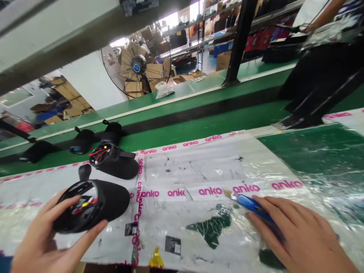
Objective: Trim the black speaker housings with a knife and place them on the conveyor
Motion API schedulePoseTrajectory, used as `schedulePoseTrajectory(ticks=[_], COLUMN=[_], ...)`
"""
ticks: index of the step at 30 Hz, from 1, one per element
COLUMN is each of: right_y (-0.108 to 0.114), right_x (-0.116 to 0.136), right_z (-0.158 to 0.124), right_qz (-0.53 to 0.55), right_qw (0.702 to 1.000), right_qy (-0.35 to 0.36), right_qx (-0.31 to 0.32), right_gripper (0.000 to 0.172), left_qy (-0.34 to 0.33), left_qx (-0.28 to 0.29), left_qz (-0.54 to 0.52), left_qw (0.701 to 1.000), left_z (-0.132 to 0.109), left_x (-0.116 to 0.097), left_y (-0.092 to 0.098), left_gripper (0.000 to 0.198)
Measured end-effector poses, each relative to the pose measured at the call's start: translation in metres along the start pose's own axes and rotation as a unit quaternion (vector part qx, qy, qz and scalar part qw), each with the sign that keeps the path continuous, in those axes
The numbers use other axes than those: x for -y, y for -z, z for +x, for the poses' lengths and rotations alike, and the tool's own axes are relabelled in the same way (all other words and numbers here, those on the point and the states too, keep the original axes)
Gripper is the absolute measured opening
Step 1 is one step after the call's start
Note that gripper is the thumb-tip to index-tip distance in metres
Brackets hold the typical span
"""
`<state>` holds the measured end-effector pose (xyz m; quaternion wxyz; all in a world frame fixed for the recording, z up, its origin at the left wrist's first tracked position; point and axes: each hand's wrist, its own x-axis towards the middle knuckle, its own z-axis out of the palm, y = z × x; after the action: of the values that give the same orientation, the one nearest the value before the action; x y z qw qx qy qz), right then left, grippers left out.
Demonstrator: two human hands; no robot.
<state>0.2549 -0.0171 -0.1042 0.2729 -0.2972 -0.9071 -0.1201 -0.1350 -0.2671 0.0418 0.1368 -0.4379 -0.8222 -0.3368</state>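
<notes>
My left hand (54, 231) is wrapped around a black cylindrical speaker housing (110, 199), tilted with its glossy open end toward me. Red wires and a yellow connector show inside that end, and a strap loop stands up from its rim. Just behind it, another black speaker housing (125, 165) lies on its side on the covered bench, wires visible in its opening. On the right, my right hand (301, 231) grips a blue-handled brush (250, 203). Its tan tip points left, close to the pink-printed tape; whether it touches the surface I cannot tell.
Several more black housings (82, 140) lie on the green belt (182, 123) beyond the bench sheet (170, 212). A yellow item (156, 258) is at the near edge. Across the belt stand a fan (136, 68) and a dark post (240, 41). Another person's arm (327, 15) shows upper right.
</notes>
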Motion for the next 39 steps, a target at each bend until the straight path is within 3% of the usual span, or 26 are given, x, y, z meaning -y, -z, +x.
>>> schedulePoseTrajectory(ticks=[3, 5, 6, 8, 11, 13, 17, 19, 26, 29, 33, 39], right_y=[0.004, 0.005, 0.006, 0.007, 0.007, 0.008, 0.010, 0.011, 0.015, 0.016, 0.017, 0.015], right_x=[0.010, 0.014, 0.014, 0.015, 0.014, 0.015, 0.018, 0.019, 0.019, 0.018, 0.018, 0.018], right_z=[0.006, 0.007, 0.007, 0.006, 0.003, 0.001, 0.002, 0.004, 0.003, 0.003, 0.004, 0.001], right_qz=[0.007, 0.012, 0.014, 0.018, 0.030, 0.038, 0.048, 0.054, 0.085, 0.088, 0.089, 0.074], right_qw=[1.000, 0.999, 0.999, 0.998, 0.996, 0.993, 0.987, 0.984, 0.978, 0.977, 0.976, 0.977], right_qy=[-0.028, -0.049, -0.050, -0.052, -0.066, -0.082, -0.111, -0.128, -0.151, -0.156, -0.168, -0.183], right_qx=[0.002, -0.012, -0.015, -0.026, -0.055, -0.080, -0.104, -0.109, -0.117, -0.116, -0.107, -0.081], right_gripper=[0.031, 0.030, 0.029, 0.029, 0.028, 0.027, 0.024, 0.023, 0.023, 0.023, 0.023, 0.023], left_qy=[0.075, 0.124, 0.134, 0.133, 0.086, 0.050, -0.113, -0.172, -0.202, -0.186, -0.133, -0.080], left_qx=[0.017, 0.134, 0.219, 0.429, 0.563, 0.603, 0.568, 0.550, 0.521, 0.543, 0.586, 0.560], left_qz=[-0.097, -0.194, -0.260, -0.378, -0.363, -0.303, -0.103, -0.068, -0.109, -0.153, -0.225, -0.264], left_qw=[0.992, 0.964, 0.931, 0.809, 0.737, 0.736, 0.809, 0.814, 0.822, 0.805, 0.767, 0.781], left_z=[-0.002, 0.006, 0.013, 0.029, 0.050, 0.055, 0.046, 0.040, 0.034, 0.041, 0.056, 0.067], left_x=[-0.020, -0.032, -0.039, -0.056, -0.093, -0.121, -0.163, -0.172, -0.173, -0.163, -0.132, -0.088], left_y=[0.006, -0.007, -0.021, -0.057, -0.112, -0.134, -0.141, -0.143, -0.164, -0.167, -0.160, -0.143], left_gripper=[0.066, 0.081, 0.088, 0.095, 0.095, 0.091, 0.086, 0.083, 0.079, 0.075, 0.064, 0.045])
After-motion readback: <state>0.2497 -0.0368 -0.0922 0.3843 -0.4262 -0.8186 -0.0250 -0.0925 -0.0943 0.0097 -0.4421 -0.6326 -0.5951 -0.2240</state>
